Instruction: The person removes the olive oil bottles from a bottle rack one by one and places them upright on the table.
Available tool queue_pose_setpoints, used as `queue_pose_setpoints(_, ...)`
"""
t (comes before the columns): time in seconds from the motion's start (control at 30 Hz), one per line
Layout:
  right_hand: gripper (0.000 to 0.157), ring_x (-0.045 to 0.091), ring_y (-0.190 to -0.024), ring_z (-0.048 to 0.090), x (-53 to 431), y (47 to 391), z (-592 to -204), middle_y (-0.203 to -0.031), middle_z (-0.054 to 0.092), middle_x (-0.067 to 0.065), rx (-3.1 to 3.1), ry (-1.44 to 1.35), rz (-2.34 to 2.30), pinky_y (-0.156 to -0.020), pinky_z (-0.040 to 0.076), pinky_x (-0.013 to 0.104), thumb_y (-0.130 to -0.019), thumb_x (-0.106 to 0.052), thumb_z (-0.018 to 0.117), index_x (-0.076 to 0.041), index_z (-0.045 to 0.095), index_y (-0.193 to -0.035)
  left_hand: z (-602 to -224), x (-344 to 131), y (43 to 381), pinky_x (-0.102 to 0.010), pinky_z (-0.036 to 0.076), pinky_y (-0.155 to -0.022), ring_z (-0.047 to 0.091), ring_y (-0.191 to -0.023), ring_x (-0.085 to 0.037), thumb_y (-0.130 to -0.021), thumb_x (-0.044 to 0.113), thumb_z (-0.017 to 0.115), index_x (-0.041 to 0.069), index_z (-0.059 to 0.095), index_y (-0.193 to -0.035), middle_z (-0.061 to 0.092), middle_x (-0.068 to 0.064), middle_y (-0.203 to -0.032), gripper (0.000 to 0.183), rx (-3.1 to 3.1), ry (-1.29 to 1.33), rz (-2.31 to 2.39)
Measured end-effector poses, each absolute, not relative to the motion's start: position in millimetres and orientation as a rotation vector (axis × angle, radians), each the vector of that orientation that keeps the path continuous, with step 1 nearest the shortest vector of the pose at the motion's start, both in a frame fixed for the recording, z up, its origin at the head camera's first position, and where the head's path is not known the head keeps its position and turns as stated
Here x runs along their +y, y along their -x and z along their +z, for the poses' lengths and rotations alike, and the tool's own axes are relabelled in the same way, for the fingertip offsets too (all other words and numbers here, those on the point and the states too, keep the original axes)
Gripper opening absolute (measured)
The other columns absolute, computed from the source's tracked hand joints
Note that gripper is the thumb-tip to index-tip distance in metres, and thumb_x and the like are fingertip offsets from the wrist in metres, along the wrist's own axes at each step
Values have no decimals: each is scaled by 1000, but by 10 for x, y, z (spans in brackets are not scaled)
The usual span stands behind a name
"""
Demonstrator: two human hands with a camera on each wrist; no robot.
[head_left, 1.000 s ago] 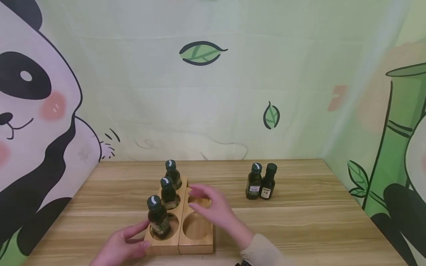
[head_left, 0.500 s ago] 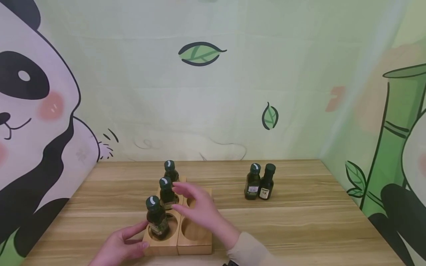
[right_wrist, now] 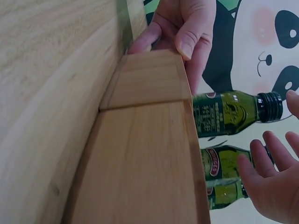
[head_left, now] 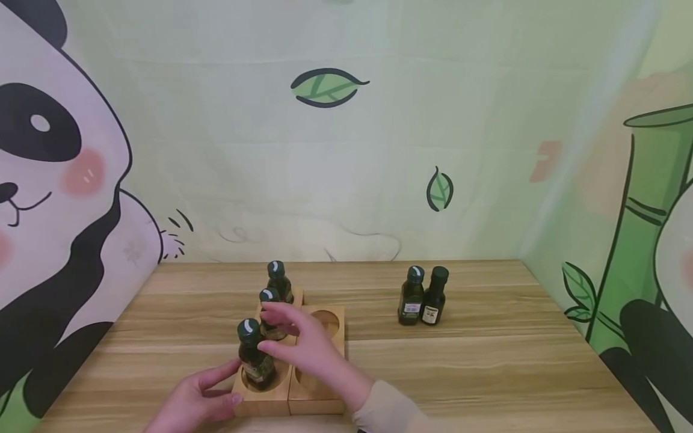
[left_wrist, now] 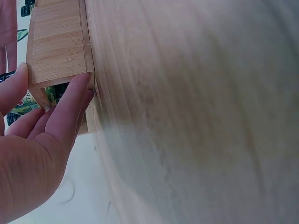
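Note:
In the head view my left hand (head_left: 197, 394) grips the front-left corner of a wooden bottle rack (head_left: 265, 406), thumb and fingers on adjoining sides. Three dark green glass bottles stand in its left row: a front bottle (head_left: 257, 364), a middle bottle (head_left: 269, 294) and a back bottle (head_left: 279, 287). My right hand (head_left: 305, 343) hovers over the rack, thumb and fingers spread. Its fingertips overlap the middle bottle, and its thumb tip is right beside the front one. The right wrist view shows those fingers (right_wrist: 262, 161) beside the bottles' necks, curled round none.
The rack's right block (head_left: 319, 406) has round wells, partly hidden by my right arm. Farther back on the right of the wooden table (head_left: 487, 361), a square-shouldered bottle (head_left: 411, 307) and a slim bottle (head_left: 434, 307) stand close together. A panda-print cloth (head_left: 335, 198) hangs behind.
My right hand has moved left across the rack, from above the right block's wells to the middle and front bottles. The left hand keeps its grip, and the bottles have not moved.

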State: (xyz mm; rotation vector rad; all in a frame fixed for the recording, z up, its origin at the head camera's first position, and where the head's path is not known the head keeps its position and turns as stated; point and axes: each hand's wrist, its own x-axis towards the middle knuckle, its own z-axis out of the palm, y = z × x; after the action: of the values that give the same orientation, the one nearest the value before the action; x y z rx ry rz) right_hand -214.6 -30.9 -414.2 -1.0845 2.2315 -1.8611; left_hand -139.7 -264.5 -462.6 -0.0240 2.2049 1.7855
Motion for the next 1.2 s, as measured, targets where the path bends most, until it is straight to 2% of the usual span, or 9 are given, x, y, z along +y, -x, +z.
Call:
queue_pose_setpoints(0.13, 56, 20, -119, 59, -369, 2130, -4162, -131, 64, 7, 2179, 1053, -1885, -101, 47, 34, -89, -14, 76, -15, 54, -141, -4631, -2649, 1393, -45, 57, -83, 63, -107, -31, -88, 17, 77, -5, 34, -148, 42, -34, -142, 77, 2196, 11, 1795)
queue_pose_setpoints(0.4, 56, 7, -114, 58, -458, 2098, -4169, -133, 63, 1, 2179, 964, -1863, -96, 50, 32, -89, -17, 77, -19, 55, -140, -4621, -2646, 1397, -44, 57, -83, 64, -108, -33, -86, 20, 79, -4, 35, -148, 44, -33, -142, 79, 2182, 28, 1798)
queue_pose_setpoints(0.53, 55, 7, -113, 59, -495, 2105, -4183, -132, 63, 5, 2186, 959, -1878, -94, 50, 28, -88, -17, 77, -18, 56, -139, -4627, -2653, 1400, -45, 57, -84, 64, -108, -35, -87, 20, 79, -5, 35, -148, 44, -33, -141, 79, 2190, 14, 1789)
queue_pose_setpoints(0.9, 46, 6, -106, 61, -566, 2104, -4198, -121, 68, 1, 2202, 930, -1926, -94, 49, 25, -89, -17, 77, -12, 62, -132, -4600, -2649, 1395, -45, 56, -84, 63, -109, -33, -86, 22, 80, -4, 37, -147, 47, -32, -139, 80, 2208, 41, 1759)
queue_pose_setpoints(1.2, 41, 4, -98, 62, -610, 2113, -4213, -112, 70, -1, 2222, 895, -1942, -88, 50, 24, -88, -16, 78, -12, 65, -127, -4602, -2650, 1395, -45, 57, -84, 64, -109, -35, -85, 23, 80, -5, 36, -147, 47, -32, -139, 81, 2205, 43, 1760)
